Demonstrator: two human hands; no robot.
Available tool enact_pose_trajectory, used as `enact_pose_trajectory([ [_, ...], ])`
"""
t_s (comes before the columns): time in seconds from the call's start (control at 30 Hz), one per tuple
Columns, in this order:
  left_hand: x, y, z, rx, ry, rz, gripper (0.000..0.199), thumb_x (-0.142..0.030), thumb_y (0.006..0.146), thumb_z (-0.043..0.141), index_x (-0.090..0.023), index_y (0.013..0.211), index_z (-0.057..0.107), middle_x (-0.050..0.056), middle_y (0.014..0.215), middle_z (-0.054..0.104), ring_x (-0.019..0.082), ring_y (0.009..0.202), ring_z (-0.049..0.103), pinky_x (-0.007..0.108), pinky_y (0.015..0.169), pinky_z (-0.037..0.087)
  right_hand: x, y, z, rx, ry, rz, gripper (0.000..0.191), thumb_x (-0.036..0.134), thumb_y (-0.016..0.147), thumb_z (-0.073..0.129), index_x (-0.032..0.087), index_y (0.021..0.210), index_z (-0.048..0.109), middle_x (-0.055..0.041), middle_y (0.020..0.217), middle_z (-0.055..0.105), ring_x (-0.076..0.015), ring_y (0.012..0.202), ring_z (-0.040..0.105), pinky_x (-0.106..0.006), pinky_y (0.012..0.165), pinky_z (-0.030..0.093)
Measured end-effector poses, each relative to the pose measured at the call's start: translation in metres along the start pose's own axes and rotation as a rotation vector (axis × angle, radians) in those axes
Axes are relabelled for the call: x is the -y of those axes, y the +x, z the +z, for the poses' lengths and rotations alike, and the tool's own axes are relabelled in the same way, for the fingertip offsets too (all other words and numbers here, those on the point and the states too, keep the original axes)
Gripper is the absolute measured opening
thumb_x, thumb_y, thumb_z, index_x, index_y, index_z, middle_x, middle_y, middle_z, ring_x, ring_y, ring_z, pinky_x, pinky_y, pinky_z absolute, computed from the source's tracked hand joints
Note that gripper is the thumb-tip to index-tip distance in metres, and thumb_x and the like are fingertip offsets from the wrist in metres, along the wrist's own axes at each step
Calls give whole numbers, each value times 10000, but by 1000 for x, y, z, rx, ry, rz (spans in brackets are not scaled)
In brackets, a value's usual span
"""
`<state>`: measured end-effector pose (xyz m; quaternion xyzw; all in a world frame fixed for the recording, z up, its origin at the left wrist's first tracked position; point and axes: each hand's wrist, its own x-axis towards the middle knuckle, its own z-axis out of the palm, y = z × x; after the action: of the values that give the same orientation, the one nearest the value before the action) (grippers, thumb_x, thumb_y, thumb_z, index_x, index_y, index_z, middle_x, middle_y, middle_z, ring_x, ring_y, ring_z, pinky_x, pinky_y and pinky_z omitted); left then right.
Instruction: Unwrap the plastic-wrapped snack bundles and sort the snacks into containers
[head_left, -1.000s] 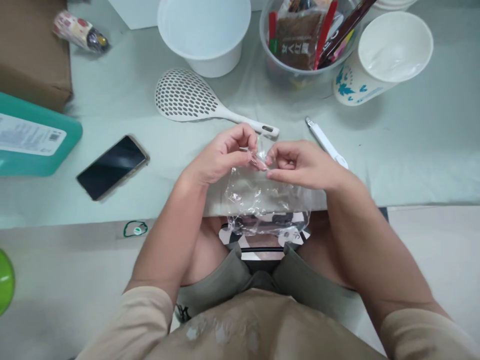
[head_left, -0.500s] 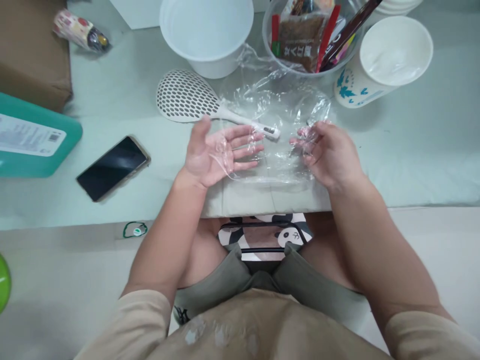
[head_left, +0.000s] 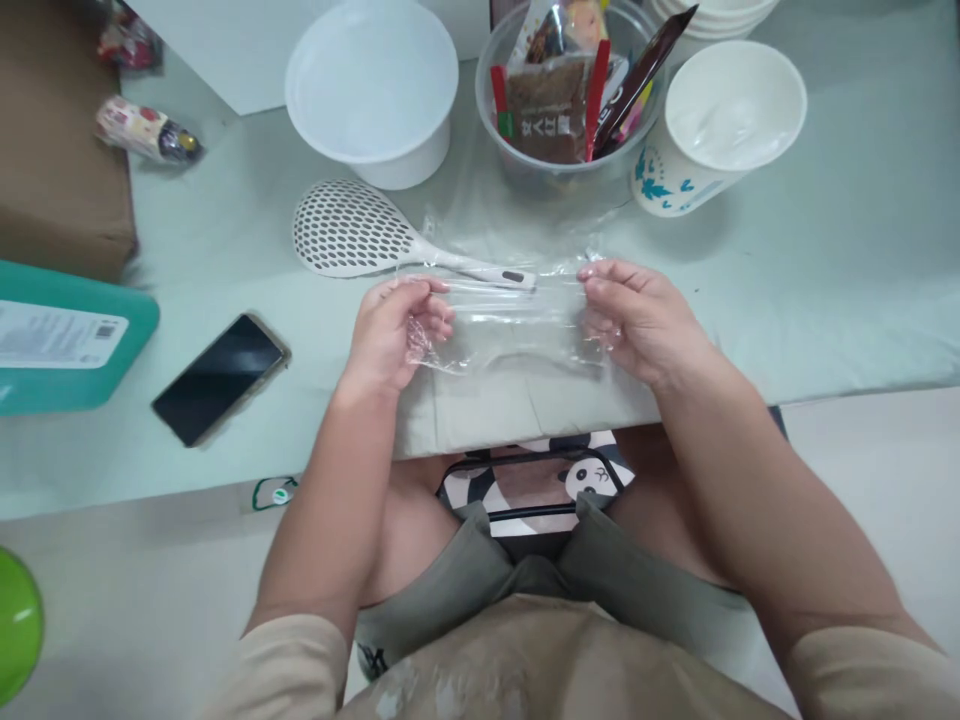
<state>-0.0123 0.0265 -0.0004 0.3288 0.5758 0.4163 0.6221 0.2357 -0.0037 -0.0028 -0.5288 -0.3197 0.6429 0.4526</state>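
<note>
A clear plastic bag is stretched between my two hands, above the near edge of the table. My left hand is closed on its left side, thumb over curled fingers. The right side is pinched by my right hand between thumb and fingers. Through and just beyond the film lies a white slotted skimmer, its handle pointing right toward my right hand. Parts of the fingers are blurred behind the film.
Behind stand a white tub, a clear bowl of packets and a paper cup. At left lie a phone, a teal container, a wrapped item and a cardboard box. The table edge is near my lap.
My left hand was spread open against the film and is now closed on it. The bag is pulled into a flatter, tauter band. The view has shifted slightly.
</note>
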Motion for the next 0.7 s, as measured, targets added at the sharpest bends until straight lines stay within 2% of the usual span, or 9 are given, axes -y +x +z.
enact_pose_trajectory([
  [0.1,0,0,-2,33,19,40,112,-252,766,597,-185,729,679,-12,503,588,97,377,519,217,401,419,0,0,-5,-46,51,-37,361,408,712,853,236,814,553,90,614,393,-54,469,350,-221,437,295],
  [0.2,0,0,-3,97,58,-23,222,-386,790,627,-177,743,686,6,516,605,108,380,539,228,390,404,-1,0,-8,10,-24,87,326,471,751,816,230,878,637,80,558,403,-76,439,362,-238,407,284],
  [0.27,0,0,-3,101,111,-44,244,-395,802,617,-173,754,705,9,509,607,106,363,523,229,375,371,-2,-1,-8,33,-102,137,343,517,779,782,210,897,688,57,538,453,-89,415,378,-255,391,279],
  [0.33,-1,0,-3,84,155,-20,237,-366,804,591,-174,742,716,2,474,583,97,317,459,232,344,299,-4,0,-9,10,-129,117,386,577,815,730,200,894,708,36,540,502,-96,397,394,-266,385,288],
  [0.47,-1,1,-6,70,153,-1,258,-386,796,586,-182,701,714,-30,344,419,82,256,273,248,311,119,-6,1,-9,-83,-103,61,424,619,861,651,199,891,707,18,564,552,-109,400,449,-268,395,342],
  [0.6,2,2,-7,92,113,15,308,-479,815,618,-194,720,685,-42,330,363,75,267,244,256,327,125,-6,0,-5,-60,-51,19,475,687,865,627,222,942,679,-7,652,631,-161,543,621,-297,498,501],
  [0.7,3,3,-7,126,108,27,385,-571,838,588,-203,757,663,-35,385,430,64,269,260,263,342,167,-5,-3,-2,40,-29,82,417,588,807,749,238,1014,658,-16,756,707,-171,639,691,-300,575,558],
])
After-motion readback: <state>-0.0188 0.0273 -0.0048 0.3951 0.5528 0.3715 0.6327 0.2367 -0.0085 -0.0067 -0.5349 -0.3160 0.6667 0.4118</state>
